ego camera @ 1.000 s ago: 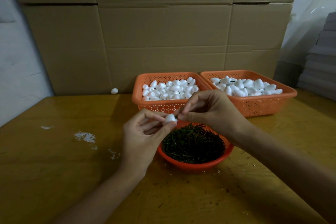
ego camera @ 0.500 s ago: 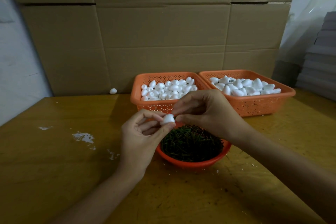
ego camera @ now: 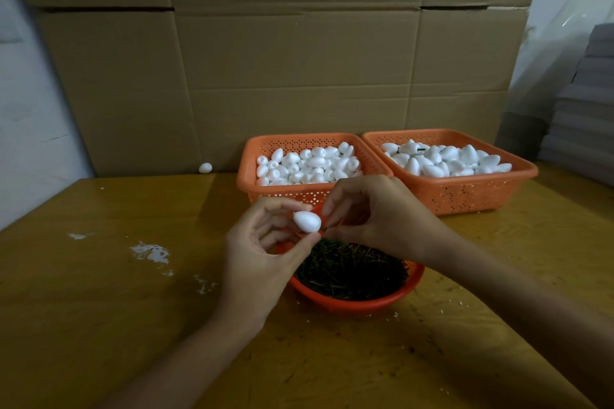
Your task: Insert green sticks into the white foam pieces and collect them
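while the left hand pinches a white foam piece between thumb and fingertips, pointed end to the left, the right hand pinches a green stick at the piece's blunt right end. only a short dark sliver of the stick shows between the two hands, so can't tell how far it sits in the foam. both hands are closed on their parts, fingertips almost meeting, held above the table and over the far rim of a round orange bowl. the bowl holds a dense pile of green sticks and sits on the wooden table, right under the hands. behind it, two orange perforated baskets stand side by side, touching. the left basket is filled with small foam pieces, several showing a hole in one end. the right basket has bigger-looking foam pieces, heaped, with one dark green stem sticking out near the back. a stray foam piece lies at the table's far edge, left of the baskets, against the cardboard boxes that form the backdrop. white smears and crumbs mark the tabletop left of the hands. a grey stack sits at the far right, blurry.
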`<state>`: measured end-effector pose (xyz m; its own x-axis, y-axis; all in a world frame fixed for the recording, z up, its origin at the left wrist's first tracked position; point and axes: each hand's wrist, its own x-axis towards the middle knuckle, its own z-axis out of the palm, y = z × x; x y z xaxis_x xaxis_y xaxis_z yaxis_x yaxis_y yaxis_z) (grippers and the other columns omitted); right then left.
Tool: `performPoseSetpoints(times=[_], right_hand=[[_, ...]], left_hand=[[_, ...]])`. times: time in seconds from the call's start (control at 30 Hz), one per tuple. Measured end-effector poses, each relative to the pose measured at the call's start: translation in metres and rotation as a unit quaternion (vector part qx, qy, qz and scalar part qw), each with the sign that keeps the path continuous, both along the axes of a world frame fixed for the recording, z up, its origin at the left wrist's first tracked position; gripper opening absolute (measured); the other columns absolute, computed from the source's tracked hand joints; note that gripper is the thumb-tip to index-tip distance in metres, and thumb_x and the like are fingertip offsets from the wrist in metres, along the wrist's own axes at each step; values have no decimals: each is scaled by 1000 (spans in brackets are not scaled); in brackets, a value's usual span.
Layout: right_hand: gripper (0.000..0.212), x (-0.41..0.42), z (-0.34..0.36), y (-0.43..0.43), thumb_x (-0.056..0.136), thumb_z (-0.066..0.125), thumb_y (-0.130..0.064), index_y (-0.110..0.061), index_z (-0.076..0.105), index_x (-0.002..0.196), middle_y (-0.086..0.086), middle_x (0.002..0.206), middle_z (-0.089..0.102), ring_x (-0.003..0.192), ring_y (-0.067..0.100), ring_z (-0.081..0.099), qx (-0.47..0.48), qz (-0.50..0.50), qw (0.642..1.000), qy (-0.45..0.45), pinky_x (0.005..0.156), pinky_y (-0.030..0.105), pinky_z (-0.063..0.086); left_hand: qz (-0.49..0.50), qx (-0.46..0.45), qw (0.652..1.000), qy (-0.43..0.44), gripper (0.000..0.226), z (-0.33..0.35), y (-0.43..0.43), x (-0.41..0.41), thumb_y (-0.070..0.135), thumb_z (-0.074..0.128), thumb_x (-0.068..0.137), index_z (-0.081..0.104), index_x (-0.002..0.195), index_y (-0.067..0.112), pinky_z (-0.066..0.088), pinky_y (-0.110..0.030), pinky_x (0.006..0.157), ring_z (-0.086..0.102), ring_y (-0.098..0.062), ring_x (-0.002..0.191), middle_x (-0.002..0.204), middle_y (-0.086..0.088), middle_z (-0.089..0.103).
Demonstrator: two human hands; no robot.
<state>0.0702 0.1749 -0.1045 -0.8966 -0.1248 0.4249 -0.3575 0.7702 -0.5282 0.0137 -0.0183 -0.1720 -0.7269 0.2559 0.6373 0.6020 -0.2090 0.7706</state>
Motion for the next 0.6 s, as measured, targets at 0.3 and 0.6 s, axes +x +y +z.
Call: performPoseSetpoints(times=[0.3, 0.6], right_hand=[[16, -3, 15, 28, 82, 86, -6, -14, 74, 88, -7, 83, 78, 76, 8, 75, -61, -79, 990, 99, 76, 34, 62], [11, -45, 38, 145, 93, 72, -23, -18, 78, 101, 3, 100, 79, 93, 23, 73, -6, -427, 887, 178, 90, 50, 58]], left_hand=[[32, -55, 995, 83, 63, -1, 0, 11, 40, 66, 93, 44, 152, 34, 55, -24, 92, 64, -21, 123, 146, 7, 56], [35, -183, 955, 232, 48, -6, 1, 8, 43, 44, 109, 68, 78, 16, 48, -49, 70, 66, -14, 82, 83, 9, 65]])
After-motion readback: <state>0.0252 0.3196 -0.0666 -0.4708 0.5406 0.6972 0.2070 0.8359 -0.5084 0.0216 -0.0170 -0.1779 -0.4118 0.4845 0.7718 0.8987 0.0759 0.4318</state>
